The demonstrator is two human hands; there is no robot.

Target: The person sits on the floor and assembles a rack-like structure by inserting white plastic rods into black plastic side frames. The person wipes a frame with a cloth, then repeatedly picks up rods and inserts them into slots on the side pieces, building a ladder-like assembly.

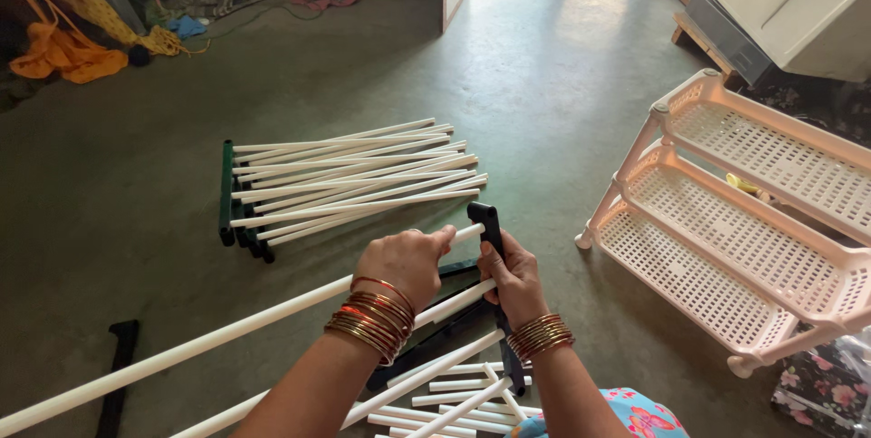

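- Left hand (410,261): fingers curled shut around a long white rod (209,343), gripping near its far end. Wrist carries a stack of red and gold bangles.
- The rod is slim, round, plain white, smooth. It runs from the lower left edge of the view up and rightward through the fist; its tip meets the black connector bar (490,238).
- Right hand (515,276): closed on that bar, thumb on the near face, fingers wrapped behind. Bangles on this wrist too.
- The bar is narrow, dark, held roughly upright, top end rounded and standing clear above the hands. Lower part continues down past the right wrist, where more white rods (449,397) join it or lie crossed beneath; cannot tell which are fixed.
- All of this sits low in the centre of the view, just above the concrete floor (544,84).
- Further out on the floor: a folded bundle of white rods (354,179) set into dark end pieces, lying flat, well apart from the hands.
- A loose black bar (118,374) lies at lower left.
- To the right: a pale pink three-tier plastic rack (726,220), perforated shelves, tipped on its side.
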